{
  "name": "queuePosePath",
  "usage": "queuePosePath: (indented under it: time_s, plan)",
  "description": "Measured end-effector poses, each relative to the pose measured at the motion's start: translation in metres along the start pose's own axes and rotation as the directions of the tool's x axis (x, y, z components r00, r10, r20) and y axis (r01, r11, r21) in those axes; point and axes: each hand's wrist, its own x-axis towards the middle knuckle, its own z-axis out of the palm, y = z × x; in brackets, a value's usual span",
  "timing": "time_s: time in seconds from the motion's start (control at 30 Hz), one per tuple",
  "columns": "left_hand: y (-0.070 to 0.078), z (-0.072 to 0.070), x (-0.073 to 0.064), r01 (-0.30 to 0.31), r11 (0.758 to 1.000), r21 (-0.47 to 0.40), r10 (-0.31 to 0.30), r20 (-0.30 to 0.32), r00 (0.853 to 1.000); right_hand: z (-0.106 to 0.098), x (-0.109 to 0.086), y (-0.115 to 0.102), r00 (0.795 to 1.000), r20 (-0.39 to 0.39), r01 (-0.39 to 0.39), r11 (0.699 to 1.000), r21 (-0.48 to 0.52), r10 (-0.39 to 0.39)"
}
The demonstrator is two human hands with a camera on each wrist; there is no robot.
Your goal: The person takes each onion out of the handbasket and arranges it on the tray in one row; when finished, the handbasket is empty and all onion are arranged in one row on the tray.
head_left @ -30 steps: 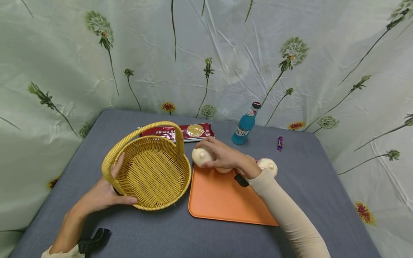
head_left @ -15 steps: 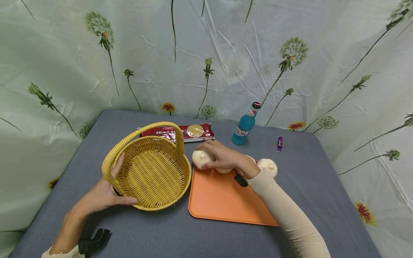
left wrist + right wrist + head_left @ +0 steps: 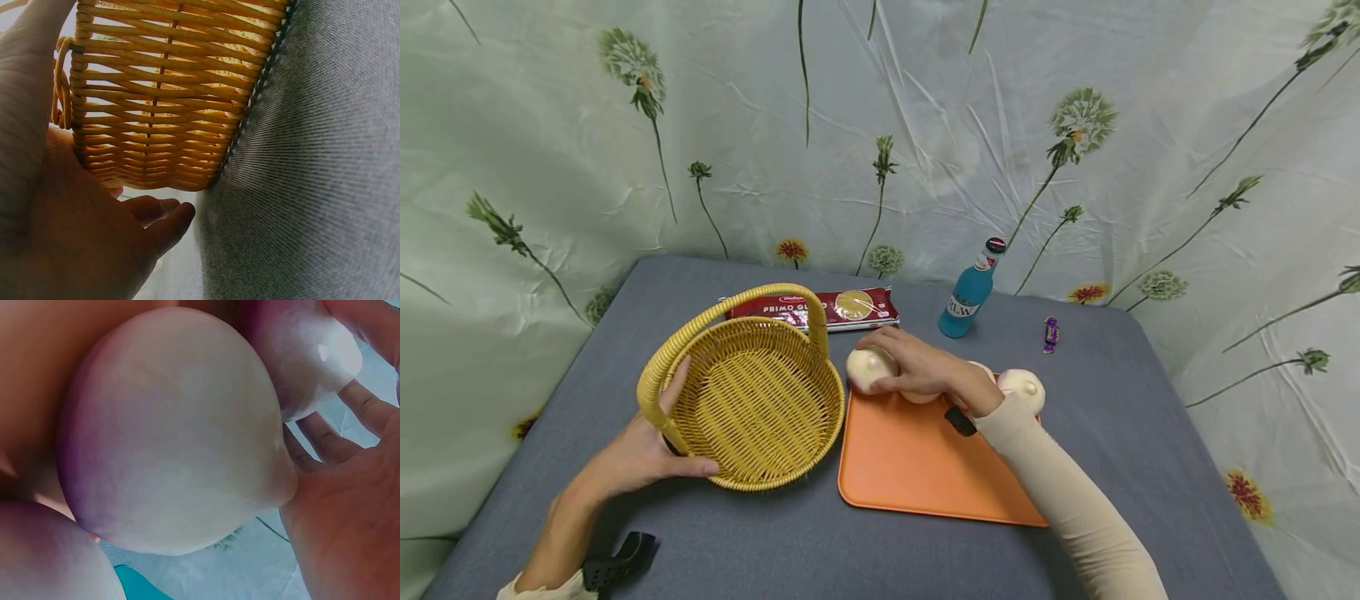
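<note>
My left hand holds the yellow wicker basket at its left side, thumb along the front rim, fingers by the handle's foot. The basket's woven wall fills much of the left wrist view. On the orange tray, my right hand grips the leftmost white-and-purple turnip, fingers over its far side and thumb in front. A second turnip lies under that hand, partly hidden. Another turnip sits at the tray's back right corner; one more shows behind the wrist. Close up, the right wrist view shows a turnip near the palm.
Behind the basket lies a red spaghetti packet. A blue bottle stands at the back, and a purple wrapped candy lies to its right. A flowered curtain hangs along the table's far edge.
</note>
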Motion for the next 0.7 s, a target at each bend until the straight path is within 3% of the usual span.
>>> queuePosePath:
  time_s: [0.3, 0.7]
  plan:
    - [0.0021, -0.0004, 0.0004, -0.012, 0.999, -0.034, 0.012, 0.002, 1.0, 0.0014, 0.0008, 0.0017, 1.0, -0.022, 0.022, 1.0, -0.012, -0.022]
    - [0.0027, -0.0012, -0.0009, 0.026, 0.998, -0.049, -0.026, 0.017, 1.0, -0.0012, 0.0001, -0.0003, 1.0, -0.01, 0.015, 1.0, -0.028, -0.016]
